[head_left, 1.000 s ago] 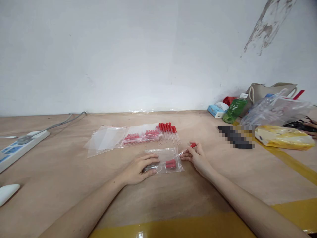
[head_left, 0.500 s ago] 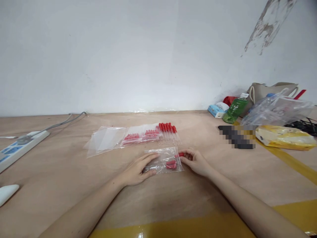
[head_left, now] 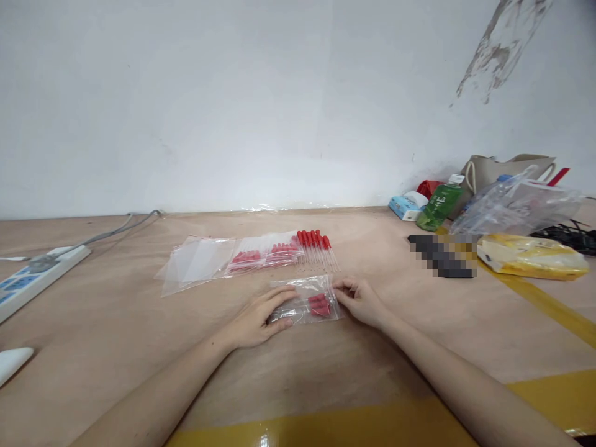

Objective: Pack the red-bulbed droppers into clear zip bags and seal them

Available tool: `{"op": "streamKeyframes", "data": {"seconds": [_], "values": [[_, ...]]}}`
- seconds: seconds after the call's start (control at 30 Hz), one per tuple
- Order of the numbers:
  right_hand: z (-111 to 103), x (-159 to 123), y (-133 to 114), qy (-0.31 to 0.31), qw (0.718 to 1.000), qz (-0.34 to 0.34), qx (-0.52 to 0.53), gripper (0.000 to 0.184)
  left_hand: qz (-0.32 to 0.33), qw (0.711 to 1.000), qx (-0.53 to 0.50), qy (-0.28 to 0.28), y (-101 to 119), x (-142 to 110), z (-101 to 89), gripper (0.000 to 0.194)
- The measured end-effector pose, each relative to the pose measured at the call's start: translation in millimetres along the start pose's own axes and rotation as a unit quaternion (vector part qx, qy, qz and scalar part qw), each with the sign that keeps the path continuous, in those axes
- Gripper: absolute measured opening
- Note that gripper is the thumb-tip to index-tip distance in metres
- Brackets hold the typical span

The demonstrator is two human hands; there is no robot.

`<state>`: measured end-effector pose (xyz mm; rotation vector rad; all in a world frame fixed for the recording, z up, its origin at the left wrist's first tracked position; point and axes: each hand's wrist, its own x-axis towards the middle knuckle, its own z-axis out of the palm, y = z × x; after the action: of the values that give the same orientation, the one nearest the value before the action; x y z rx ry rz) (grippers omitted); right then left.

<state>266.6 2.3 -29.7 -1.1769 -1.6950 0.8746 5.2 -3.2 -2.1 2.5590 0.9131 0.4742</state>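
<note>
In front of me a clear zip bag (head_left: 302, 315) lies flat, its mouth toward the right. Several droppers with red bulbs (head_left: 319, 305) lie inside it near that end. My left hand (head_left: 261, 316) rests on the bag's left part, thumb and fingers spread apart, pressing it to the table. At the mouth, the fingertips of my right hand (head_left: 361, 302) are pinched together on the bag's right edge. Just beyond the bag, a row of loose droppers (head_left: 315, 245) lies with red bulbs pointing away. Left of them are filled bags of droppers (head_left: 265, 253), overlapping.
Flat clear bags (head_left: 198, 261) lie at the left of the filled ones. A power strip (head_left: 41, 273) is far left. On the right are a dark blurred object (head_left: 442, 256), a green bottle (head_left: 441, 203), a tissue box (head_left: 406, 207), a yellow packet (head_left: 533, 256) and plastic bags (head_left: 526, 202).
The red-bulbed dropper that my right fingers held at the mouth is now inside the bag beside the others. My left hand has stayed in place; the view has shifted slightly.
</note>
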Motion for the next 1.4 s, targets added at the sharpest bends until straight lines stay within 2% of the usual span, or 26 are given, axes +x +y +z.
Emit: {"op": "streamKeyframes", "data": {"seconds": [0.13,0.27,0.4,0.57,0.7,0.8,0.93,1.1,1.17,1.27,1.4], "values": [[-14.2,25.9,17.6,0.109,0.991,0.061,-0.044,0.014,0.006,1.000,-0.008,-0.005,-1.8,-0.4,0.7,0.033],[-23.3,65.3,24.3,0.165,0.968,0.117,-0.147,0.013,0.008,1.000,-0.012,-0.005,-3.2,-1.0,1.6,0.029],[-17.8,95.5,17.6,0.169,0.958,0.164,-0.166,0.016,0.010,1.000,-0.007,-0.005,-3.2,-1.0,1.4,0.030],[-12.7,112.7,18.1,0.161,0.947,0.230,-0.154,0.024,0.007,1.000,-0.003,-0.010,-2.8,-0.5,0.6,0.032],[-14.1,120.5,26.4,0.170,0.942,0.269,-0.102,0.023,0.015,1.000,-0.001,-0.011,-2.1,-0.1,0.2,0.033],[-14.0,123.2,26.7,0.169,0.947,0.272,-0.032,0.022,0.021,1.000,0.000,-0.011,-1.2,0.1,-0.5,0.034],[-18.3,113.8,14.1,0.150,0.955,0.243,0.079,0.026,0.019,1.000,0.001,-0.010,-1.5,0.1,-0.4,0.034],[-35.6,69.9,-4.6,0.130,0.961,0.158,0.185,0.028,0.013,1.000,-0.005,-0.003,-2.5,-0.2,1.0,0.035],[-40.2,47.5,-6.6,0.131,0.954,0.132,0.236,0.039,0.012,1.000,-0.011,0.003,-2.6,-0.4,1.3,0.035],[-38.7,19.8,-3.6,0.141,0.944,0.130,0.269,0.063,0.010,1.000,-0.020,0.006,-3.7,-0.5,1.9,0.036],[-25.4,4.4,2.5,0.187,0.941,0.123,0.253,0.078,0.013,1.000,-0.022,0.006,-6.8,-0.3,3.6,0.038]]}}
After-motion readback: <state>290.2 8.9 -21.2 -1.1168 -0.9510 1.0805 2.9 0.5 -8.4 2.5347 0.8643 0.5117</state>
